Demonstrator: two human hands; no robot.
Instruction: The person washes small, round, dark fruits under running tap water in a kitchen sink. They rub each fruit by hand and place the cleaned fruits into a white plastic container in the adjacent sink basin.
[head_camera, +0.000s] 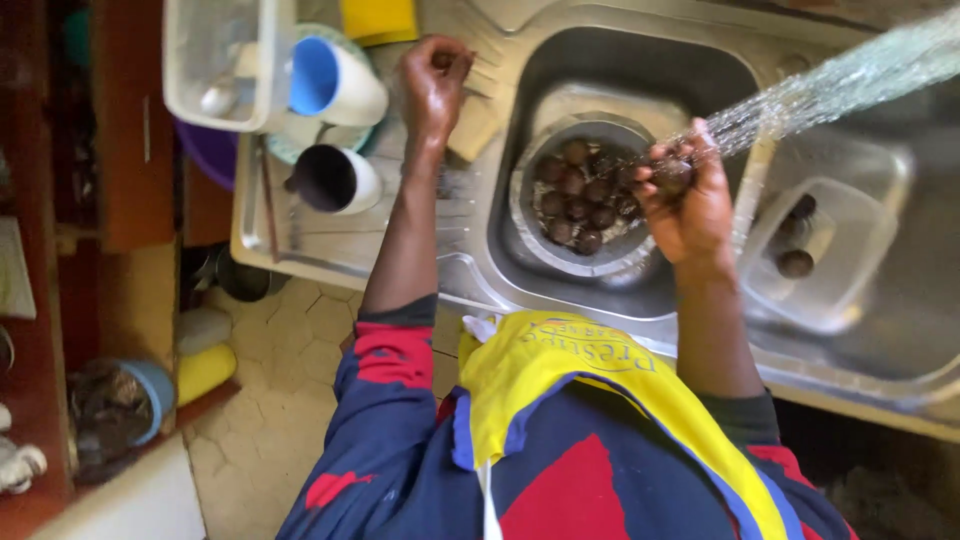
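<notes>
Right hand holds round brown fruit under running water, over the sink bowl.

Right hand (690, 205) is curled shut on a dark fruit (672, 176) in the water stream (830, 85), just right of the metal bowl (585, 195) of like fruits. Left hand (435, 80), fingers pinched on something too small to tell, rests on the drainboard (330, 245), well left. A clear tub (830, 250) with rinsed fruits lies right, nearer the right hand.

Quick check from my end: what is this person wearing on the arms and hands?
Both hands are bare: no gloves on the left hand or the right hand. Forearms are uncovered. The sleeves are pushed up to the elbows: dark navy with red patches and dark cuffs. A yellow apron with blue edging covers the chest.
</notes>
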